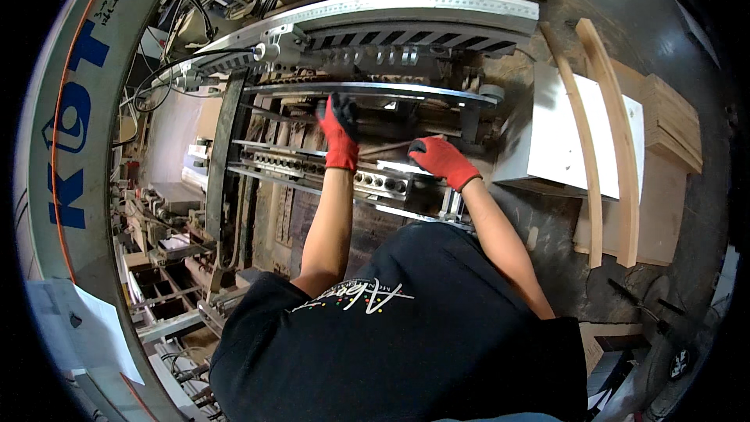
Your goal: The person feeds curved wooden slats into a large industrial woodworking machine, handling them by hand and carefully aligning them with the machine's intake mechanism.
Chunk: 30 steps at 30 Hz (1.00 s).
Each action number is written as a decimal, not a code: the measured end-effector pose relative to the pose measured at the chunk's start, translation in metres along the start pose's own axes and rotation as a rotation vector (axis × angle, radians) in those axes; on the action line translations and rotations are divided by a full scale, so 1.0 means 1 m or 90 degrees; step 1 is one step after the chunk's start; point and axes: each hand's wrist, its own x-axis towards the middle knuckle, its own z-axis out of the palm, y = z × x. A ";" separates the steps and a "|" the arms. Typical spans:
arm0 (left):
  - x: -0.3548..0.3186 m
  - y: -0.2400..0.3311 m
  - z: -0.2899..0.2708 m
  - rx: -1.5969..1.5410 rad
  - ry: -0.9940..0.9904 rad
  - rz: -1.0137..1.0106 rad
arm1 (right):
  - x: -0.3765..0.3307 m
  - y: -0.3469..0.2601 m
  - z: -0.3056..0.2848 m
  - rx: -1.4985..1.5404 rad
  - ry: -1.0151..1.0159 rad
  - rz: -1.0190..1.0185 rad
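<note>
Both hands were in among the metalwork here, right at the centre of the frame, each in a red glove with dark fingers. The left hand [338, 134] was up first, pointing to the top of the frame, its fingers loosely bent just at the long metal bar [422, 92] that ran across the upper middle; whether it had any grip on that bar, you couldn't tell. Over to the right of it came the right hand [444, 161], lower, fingers curled in, its tips near a thin rod [384, 147]; again, no telling whether it had hold of anything. Below the two, a metal strip with round holes [379, 181] crossed the machine, and above them stretched a beam with slanting stripes [406, 37]. Out on the right, two curved wooden strips [617, 141] lay over a white box [551, 133], a stack of wood [672, 121] just beyond. Down the left side curved a broad grey panel [101, 125] with blue lettering, a paper sheet [86, 328] at its lower end, and the person's black shirt [437, 344] filled the bottom centre.
</note>
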 end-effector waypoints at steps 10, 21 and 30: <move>0.051 0.120 -0.235 1.088 0.360 0.099 | 0.001 0.018 0.011 -0.012 -0.105 0.083; 0.085 0.169 -0.224 1.588 -0.090 -0.009 | 0.008 0.011 0.004 0.116 -0.192 0.181; 0.127 0.183 -0.241 1.598 -0.530 0.049 | 0.002 -0.015 -0.009 0.131 -0.226 0.189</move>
